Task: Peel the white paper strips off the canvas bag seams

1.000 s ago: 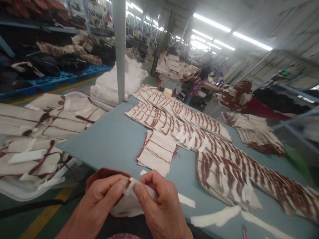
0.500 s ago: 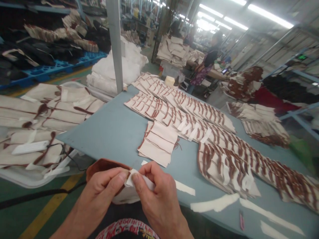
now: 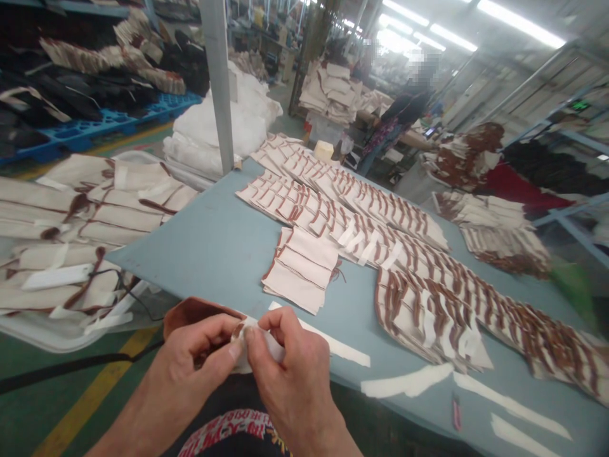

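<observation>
Close to my body, my left hand point(image 3: 200, 355) pinches the edge of a brown and cream sewn piece point(image 3: 197, 309) between thumb and fingers. My right hand point(image 3: 297, 358) is closed on a white strip point(image 3: 272, 346), its thumb pressed onto the same edge. The two hands' fingertips almost meet there and hide much of the edge. Part of the brown side sticks up behind my left hand. Just beyond my hands, a small stack of cream panels with brown seams point(image 3: 302, 266) lies on the blue-grey table point(image 3: 190, 241).
Overlapping rows of cream and brown pieces point(image 3: 352, 231) stretch across the table. White strips point(image 3: 404, 384) and a small pink tool point(image 3: 457, 412) lie near its front edge. At left stands a white bin point(image 3: 71, 339) of sewn pieces. A metal post point(image 3: 217, 89) rises at the far corner.
My fingertips have drawn closer together, and the white strip now lies folded over the edge. Both hands have shifted slightly left. A person in the background has moved.
</observation>
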The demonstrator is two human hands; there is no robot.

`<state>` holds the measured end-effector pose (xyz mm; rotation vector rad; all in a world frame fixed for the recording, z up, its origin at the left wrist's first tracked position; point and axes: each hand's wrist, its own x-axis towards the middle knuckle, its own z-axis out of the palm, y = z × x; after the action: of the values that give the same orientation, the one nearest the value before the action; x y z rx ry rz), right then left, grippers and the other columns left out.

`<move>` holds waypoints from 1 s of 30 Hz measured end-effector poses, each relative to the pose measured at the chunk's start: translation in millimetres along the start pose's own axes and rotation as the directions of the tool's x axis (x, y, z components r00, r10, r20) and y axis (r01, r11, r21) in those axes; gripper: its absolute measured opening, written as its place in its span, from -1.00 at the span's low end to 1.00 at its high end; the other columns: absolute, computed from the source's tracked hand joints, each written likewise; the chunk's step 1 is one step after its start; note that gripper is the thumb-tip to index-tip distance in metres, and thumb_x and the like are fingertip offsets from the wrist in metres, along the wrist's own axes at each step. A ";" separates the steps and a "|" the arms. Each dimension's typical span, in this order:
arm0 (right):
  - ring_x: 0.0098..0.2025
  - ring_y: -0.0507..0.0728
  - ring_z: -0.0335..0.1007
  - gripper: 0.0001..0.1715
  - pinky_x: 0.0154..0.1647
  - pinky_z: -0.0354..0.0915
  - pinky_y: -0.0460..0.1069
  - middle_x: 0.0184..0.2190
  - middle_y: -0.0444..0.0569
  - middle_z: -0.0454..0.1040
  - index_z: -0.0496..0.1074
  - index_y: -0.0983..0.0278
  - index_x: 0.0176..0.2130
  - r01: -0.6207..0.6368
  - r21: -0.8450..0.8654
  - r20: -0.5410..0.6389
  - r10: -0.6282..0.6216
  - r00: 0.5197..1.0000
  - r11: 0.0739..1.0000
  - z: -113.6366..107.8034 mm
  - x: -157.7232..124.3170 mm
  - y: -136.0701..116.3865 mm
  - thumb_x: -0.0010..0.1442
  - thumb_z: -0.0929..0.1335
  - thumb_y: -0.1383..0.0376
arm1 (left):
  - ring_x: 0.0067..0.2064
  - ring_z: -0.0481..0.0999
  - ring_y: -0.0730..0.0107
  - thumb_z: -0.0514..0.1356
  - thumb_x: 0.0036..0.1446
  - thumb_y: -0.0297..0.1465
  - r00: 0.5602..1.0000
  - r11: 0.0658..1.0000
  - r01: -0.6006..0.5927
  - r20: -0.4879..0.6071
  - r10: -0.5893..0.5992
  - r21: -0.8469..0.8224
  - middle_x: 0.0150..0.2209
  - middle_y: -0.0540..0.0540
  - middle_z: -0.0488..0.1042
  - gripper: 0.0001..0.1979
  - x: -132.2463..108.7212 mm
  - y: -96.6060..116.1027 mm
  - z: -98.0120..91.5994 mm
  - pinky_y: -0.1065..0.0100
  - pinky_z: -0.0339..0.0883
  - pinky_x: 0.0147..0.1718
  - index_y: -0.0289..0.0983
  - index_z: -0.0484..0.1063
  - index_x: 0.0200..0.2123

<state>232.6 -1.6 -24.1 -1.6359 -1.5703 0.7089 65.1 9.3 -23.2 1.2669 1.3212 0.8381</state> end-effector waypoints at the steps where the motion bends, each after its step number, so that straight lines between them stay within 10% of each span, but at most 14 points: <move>1: -0.63 0.05 0.21 -0.75 -0.48 0.00 -0.01 -0.63 -0.24 0.40 0.55 0.15 -0.28 -0.005 0.005 0.001 0.005 1.000 1.000 0.7 -0.4 -0.3 0.40 0.40 0.09 | -0.36 0.62 0.23 0.30 0.27 -0.14 1.000 1.000 0.004 -0.030 -0.004 0.002 -0.42 -0.02 0.67 -0.70 -1.7 -0.5 1.6 0.40 0.47 -0.37 -0.22 0.72 -0.30; 11: -0.52 0.05 0.20 -0.73 -0.45 0.06 -0.04 -0.56 -0.25 0.36 0.38 0.16 -0.37 -0.235 0.260 0.215 0.181 0.960 0.937 -0.8 2.3 -3.9 0.28 0.40 0.08 | -0.32 0.66 0.21 0.19 0.32 -0.23 0.968 0.968 -0.097 -0.203 0.145 0.231 -0.33 -0.03 0.72 -0.71 -17.1 -4.1 17.5 0.34 0.46 -0.24 -0.16 0.71 -0.29; 18: -0.50 0.00 0.05 -0.63 -0.46 0.02 -0.10 -0.56 -0.28 0.24 0.33 0.19 -0.41 -0.554 0.550 0.479 0.308 0.822 0.624 14.0 -1.1 14.3 0.17 0.48 0.03 | -0.34 0.63 0.35 0.18 0.35 -0.41 0.886 0.837 -0.370 -0.119 0.448 0.403 -0.36 0.04 0.63 -0.76 -15.3 -33.5 14.1 0.39 0.38 -0.28 -0.15 0.68 -0.26; 24: -0.54 0.00 0.02 -0.52 -0.53 0.04 -0.11 -0.59 -0.27 0.20 0.30 0.16 -0.45 -0.732 0.489 0.698 0.291 0.654 0.474 9.3 3.0 12.0 0.10 0.50 -0.09 | -0.43 0.56 0.31 0.14 0.29 -0.37 0.968 0.928 -0.224 -0.046 0.248 0.297 -0.47 0.02 0.62 -0.72 -14.3 -26.7 9.5 0.36 0.33 -0.39 -0.17 0.63 -0.40; 30: -0.53 0.01 0.00 -0.40 -0.50 0.04 -0.06 -0.58 -0.25 0.20 0.31 0.16 -0.46 -0.726 0.384 0.794 0.197 0.575 0.571 -0.2 14.8 8.0 0.10 0.44 -0.26 | -0.51 0.41 0.38 0.13 0.22 -0.28 0.987 0.979 -0.151 0.069 0.142 0.138 -0.55 0.05 0.51 -0.71 -6.6 4.3 -7.1 0.44 0.23 -0.53 -0.21 0.54 -0.49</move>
<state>238.8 13.3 -29.0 -1.2489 -0.9549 2.1563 58.3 5.0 -16.4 1.5058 1.2710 0.8127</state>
